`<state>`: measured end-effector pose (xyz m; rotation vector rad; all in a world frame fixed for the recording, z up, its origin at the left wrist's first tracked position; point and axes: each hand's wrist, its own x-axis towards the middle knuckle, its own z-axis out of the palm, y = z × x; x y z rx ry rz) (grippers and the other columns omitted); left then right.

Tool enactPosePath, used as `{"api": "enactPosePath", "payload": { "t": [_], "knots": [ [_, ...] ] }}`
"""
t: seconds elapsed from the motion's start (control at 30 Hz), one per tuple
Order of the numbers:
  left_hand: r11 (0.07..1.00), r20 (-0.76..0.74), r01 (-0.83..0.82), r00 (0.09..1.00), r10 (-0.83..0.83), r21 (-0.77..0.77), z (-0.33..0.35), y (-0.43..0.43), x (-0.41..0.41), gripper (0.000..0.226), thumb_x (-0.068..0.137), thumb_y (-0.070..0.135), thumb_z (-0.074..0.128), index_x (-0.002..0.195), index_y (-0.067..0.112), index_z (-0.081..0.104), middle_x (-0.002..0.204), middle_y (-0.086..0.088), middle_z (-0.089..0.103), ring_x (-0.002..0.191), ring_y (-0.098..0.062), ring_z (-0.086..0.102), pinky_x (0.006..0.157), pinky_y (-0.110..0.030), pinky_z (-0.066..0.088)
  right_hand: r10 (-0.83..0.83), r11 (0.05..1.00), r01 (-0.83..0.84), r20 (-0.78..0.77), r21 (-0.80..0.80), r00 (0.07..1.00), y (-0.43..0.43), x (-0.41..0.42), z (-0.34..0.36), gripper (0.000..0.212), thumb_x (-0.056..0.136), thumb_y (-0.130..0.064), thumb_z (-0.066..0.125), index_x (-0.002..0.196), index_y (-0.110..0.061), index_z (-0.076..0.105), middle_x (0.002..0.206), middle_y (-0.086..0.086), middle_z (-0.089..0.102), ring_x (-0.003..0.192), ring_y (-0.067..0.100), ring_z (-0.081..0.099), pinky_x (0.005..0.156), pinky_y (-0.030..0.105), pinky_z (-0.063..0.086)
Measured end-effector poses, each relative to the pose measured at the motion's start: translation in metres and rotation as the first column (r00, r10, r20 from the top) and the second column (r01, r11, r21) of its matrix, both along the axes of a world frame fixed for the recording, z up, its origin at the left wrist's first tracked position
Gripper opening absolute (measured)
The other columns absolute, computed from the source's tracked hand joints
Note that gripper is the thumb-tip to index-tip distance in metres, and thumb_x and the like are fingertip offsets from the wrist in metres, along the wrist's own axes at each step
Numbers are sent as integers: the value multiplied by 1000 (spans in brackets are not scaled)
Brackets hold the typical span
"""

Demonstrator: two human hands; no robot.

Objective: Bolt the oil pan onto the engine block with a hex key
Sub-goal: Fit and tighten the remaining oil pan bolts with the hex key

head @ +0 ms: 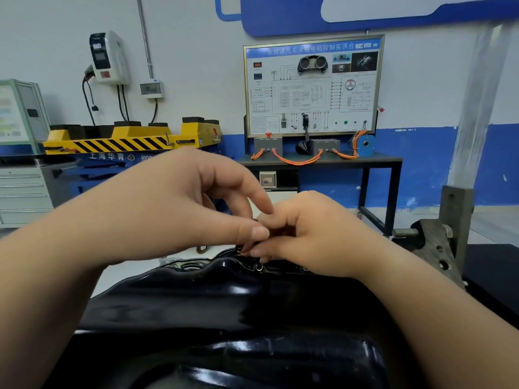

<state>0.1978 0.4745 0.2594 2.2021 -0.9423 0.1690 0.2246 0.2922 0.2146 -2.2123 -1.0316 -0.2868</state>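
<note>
- Two hands meet at the far rim of the black oil pan (196, 299), which lies belly-up, just below the camera.
- Left hand (196, 203): thumb and forefinger pinch a small dark part (255, 220), probably a bolt; its axis is hidden.
- Right hand (306, 234): fingers curled at the rim; contents cannot be told.
- Judged early: bolts being started by hand, no hex key visible, tightening outstanding.
- Pan's far rim runs left to right.

Oil pan (224, 304) glossy black. Lift platform (120, 136) yellow, black diagonal hazard stripes on its side. Cables (297, 163) orange; wall (196, 80) white above, blue band below.
</note>
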Motion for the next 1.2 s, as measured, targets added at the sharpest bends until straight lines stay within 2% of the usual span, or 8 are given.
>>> {"api": "enactPosePath", "payload": {
  "t": [0.17,0.3,0.43,0.6,0.77,0.93,1.03,1.2],
  "knots": [
    [997,21,-37,999,36,70,1,2,-2,45,46,55,74,89,43,68,72,11,69,35,-1,38,36,-2,32,-24,999,25,40,-22,999,4,-1,2,7,78,-7,74,78,-14,75,67,-4,70,65,7,66,65,12,47],
    [983,47,-118,993,112,138,2,3,-5,54,41,68,77,90,51,62,76,21,69,34,4,40,42,-5,35,-48,999,49,72,-4,996,6,-1,3,37,72,-5,76,58,-34,60,49,-21,56,53,-7,54,55,2,37],
    [968,132,-189,977,168,166,3,0,-14,19,51,45,76,69,38,72,41,28,52,30,7,39,40,-1,31,-76,997,75,95,8,993,7,0,2,49,71,-7,78,54,-42,49,45,-29,50,52,-11,52,54,2,35],
    [935,198,-240,961,192,260,3,3,-17,18,65,33,76,75,48,69,33,14,42,33,-3,38,40,-7,32,-42,999,42,49,-4,998,6,1,0,18,71,-14,81,65,-24,68,51,-18,55,55,-4,52,56,7,37],
    [928,362,-126,932,-10,351,-1,4,-4,17,77,25,73,84,41,73,59,36,56,60,23,50,60,3,35,-1,1000,1,14,7,1000,1,2,-1,12,72,-13,80,78,-6,74,62,-14,65,64,2,62,60,11,46],
    [954,19,213,975,-222,211,-4,16,18,16,79,34,66,93,31,74,96,0,72,81,-19,67,74,-35,55,18,999,-17,-24,38,1000,-2,4,-3,4,74,-15,79,76,-14,75,69,-10,70,67,8,64,65,26,52],
    [960,-176,272,950,-258,60,-7,22,31,25,75,41,64,94,28,75,88,-39,60,45,-9,44,43,-14,37,8,998,-6,-24,64,1000,-1,5,-4,12,75,-18,78,83,-8,75,77,4,72,75,22,66,73,40,52],
    [931,-394,344,844,-364,-125,-13,19,51,50,69,56,71,91,11,75,42,-18,40,34,-6,21,40,-11,23,-20,994,23,-30,109,999,-2,7,-5,18,75,-19,78,83,-4,74,76,9,71,76,28,65,74,41,51]
  ]
}}
